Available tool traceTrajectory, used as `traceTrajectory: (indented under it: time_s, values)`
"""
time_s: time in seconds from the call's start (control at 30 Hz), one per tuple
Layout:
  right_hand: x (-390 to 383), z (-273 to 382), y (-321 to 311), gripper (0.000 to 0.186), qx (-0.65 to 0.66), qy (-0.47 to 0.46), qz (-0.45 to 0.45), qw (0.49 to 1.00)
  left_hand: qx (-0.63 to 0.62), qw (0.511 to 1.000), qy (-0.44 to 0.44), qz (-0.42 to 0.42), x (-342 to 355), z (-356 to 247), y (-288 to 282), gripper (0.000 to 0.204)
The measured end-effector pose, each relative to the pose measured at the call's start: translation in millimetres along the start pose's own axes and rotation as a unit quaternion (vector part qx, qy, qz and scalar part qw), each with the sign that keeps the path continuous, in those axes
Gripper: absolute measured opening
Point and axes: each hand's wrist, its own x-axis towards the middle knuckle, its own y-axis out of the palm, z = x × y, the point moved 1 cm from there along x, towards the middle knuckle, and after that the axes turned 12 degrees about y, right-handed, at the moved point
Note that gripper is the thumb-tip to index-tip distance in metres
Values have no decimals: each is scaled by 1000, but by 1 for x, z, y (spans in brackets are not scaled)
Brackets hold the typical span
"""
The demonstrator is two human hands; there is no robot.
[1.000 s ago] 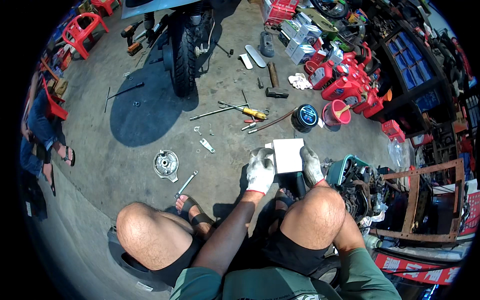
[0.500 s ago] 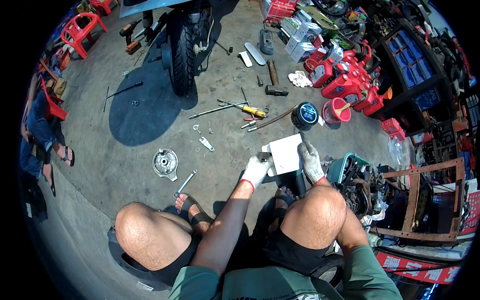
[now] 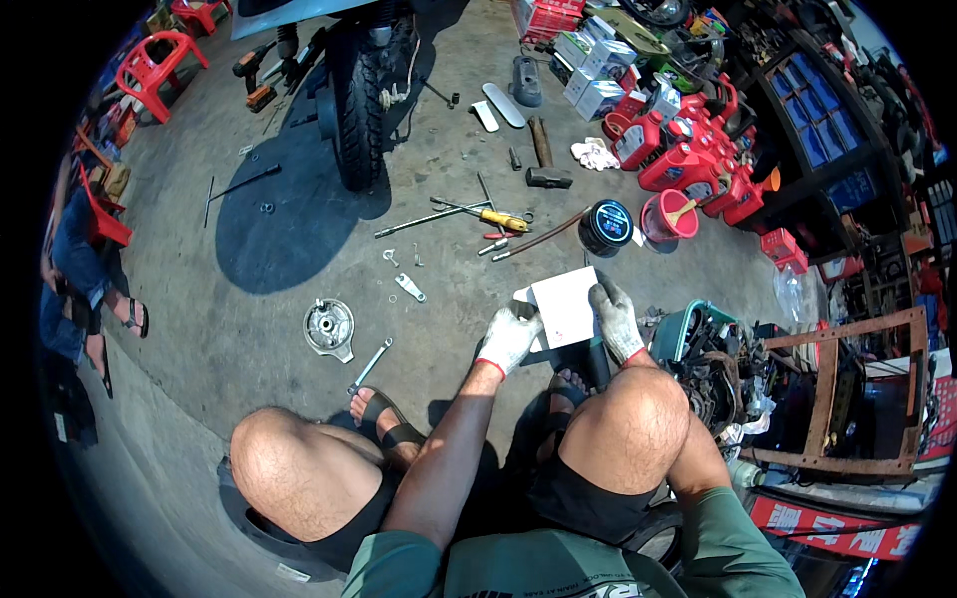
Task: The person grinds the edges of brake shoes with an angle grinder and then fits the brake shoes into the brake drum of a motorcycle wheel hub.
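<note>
A flat white box (image 3: 565,307), seemingly with a flap at its left edge, is held up between my two gloved hands. My left hand (image 3: 510,336) grips its left side, the dark-stained fingertips pressed against that edge. My right hand (image 3: 619,317) has its fingers closed on the right side. On the floor left of my hands lies a round metal drum brake plate (image 3: 329,329). Beside my foot is a combination wrench (image 3: 371,366). A small metal lever (image 3: 410,288) lies farther off. Just past the box stands a black round tub (image 3: 606,228).
A yellow-handled screwdriver (image 3: 503,220) and rods lie ahead, with a hammer (image 3: 544,159) beyond. The motorcycle wheel (image 3: 359,130) stands at far left. Red jugs (image 3: 681,164), a pink bucket (image 3: 668,217) and a teal bin (image 3: 676,332) of parts line the right. A seated person's foot (image 3: 133,311) is at left.
The left hand's fingers have shifted upward along the box's left edge, and the box's left flap shows less. The right hand keeps its hold. The whole view has shifted slightly.
</note>
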Motion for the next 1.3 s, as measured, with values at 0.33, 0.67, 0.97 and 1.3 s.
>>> traceTrajectory:
  time_s: [0.33,0.67,0.97,1.3]
  values:
    - [0,14,-8,47,-39,0,38,998,-73,997,-27,-9,-4,8,12,28]
    - [-27,63,-22,101,-321,-147,212,911,-195,980,-42,-6,9,35,-21,28]
    - [-30,100,-10,108,-463,-207,240,828,-232,970,-30,64,0,0,-34,38]
    - [-20,97,-127,100,-451,-195,-11,871,-259,962,-84,-13,1,10,-71,32]
